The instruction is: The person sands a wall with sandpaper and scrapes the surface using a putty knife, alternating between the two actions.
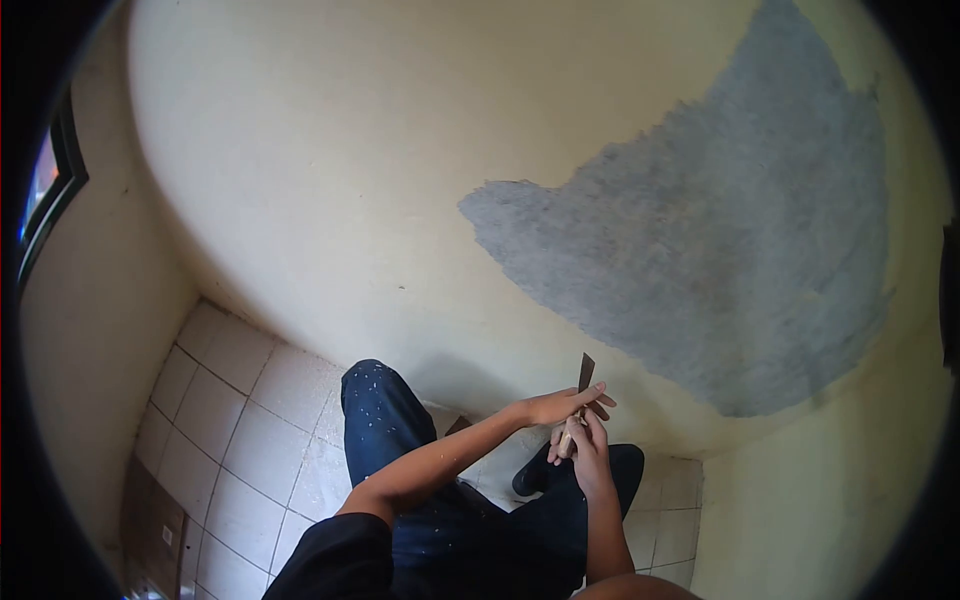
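A scraper [586, 371] with a flat dark metal blade and a light wooden handle points up toward the wall. Its handle is wrapped by the fingers of my right hand [592, 452], in front of my bent knees. My left hand [562, 405] lies across the base of the blade with its fingers stretched out, close to or touching the metal. Ahead is the cream wall [330, 180], where a large rough grey patch [700, 230] shows bare of paint.
White floor tiles [215, 430] extend to the left, with pale flakes on them near my knee. Paint specks dot my dark trousers [375, 410]. A dark-framed opening [65, 180] is in the left wall. A brown panel [150, 520] lies at the lower left.
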`<control>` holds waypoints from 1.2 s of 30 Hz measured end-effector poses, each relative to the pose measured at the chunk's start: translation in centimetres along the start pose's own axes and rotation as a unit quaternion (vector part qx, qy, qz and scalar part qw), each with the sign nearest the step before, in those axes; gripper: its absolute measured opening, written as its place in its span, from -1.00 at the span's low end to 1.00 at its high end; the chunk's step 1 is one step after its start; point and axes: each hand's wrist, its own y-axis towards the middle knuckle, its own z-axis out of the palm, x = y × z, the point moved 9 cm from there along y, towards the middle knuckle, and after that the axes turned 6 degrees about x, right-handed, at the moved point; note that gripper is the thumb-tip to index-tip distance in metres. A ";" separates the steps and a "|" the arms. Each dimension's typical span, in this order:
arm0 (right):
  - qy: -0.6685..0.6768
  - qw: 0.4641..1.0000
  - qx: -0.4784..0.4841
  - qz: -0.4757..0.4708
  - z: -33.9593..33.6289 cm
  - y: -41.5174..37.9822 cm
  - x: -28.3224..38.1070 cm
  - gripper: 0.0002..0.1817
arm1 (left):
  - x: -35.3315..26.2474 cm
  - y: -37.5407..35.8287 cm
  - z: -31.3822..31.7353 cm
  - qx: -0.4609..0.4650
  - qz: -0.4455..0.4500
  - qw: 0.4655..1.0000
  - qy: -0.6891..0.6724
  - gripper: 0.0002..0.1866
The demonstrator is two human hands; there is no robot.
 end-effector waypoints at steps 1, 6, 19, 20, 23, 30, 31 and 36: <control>-0.027 1.000 0.005 -0.007 1.2 0.1 1.0 -0.70 | -1.0 -0.9 0.0 0.020 0.022 0.999 -0.016 -0.09; -0.117 0.992 0.025 -0.031 5.6 4.6 2.0 -0.71 | -2.1 -5.6 -3.7 0.027 0.128 0.987 -0.090 -0.11; 0.072 0.989 0.030 -0.127 11.5 10.3 9.3 -0.33 | -2.4 -7.7 -13.2 -0.081 0.126 0.983 0.106 -0.46; 0.076 0.988 0.041 -0.126 12.1 10.7 9.4 -0.34 | -1.6 -7.7 -13.2 -0.075 0.106 0.981 0.142 -0.45; 0.108 0.984 0.088 -0.115 13.7 11.9 9.7 -0.37 | 3.4 -6.6 -13.9 -0.065 0.008 0.956 0.286 -0.40; 0.085 0.980 0.106 -0.147 16.8 12.6 11.1 -0.40 | 12.2 -6.0 -18.9 -0.079 -0.194 0.885 0.416 -0.40; 0.089 0.978 0.105 -0.153 16.5 12.4 11.1 -0.40 | 11.7 -6.4 -18.9 -0.085 -0.176 0.888 0.416 -0.41; 0.181 0.965 0.119 -0.150 14.2 9.2 12.3 -0.48 | 11.5 -9.0 -18.9 -0.153 -0.157 0.862 0.457 -0.44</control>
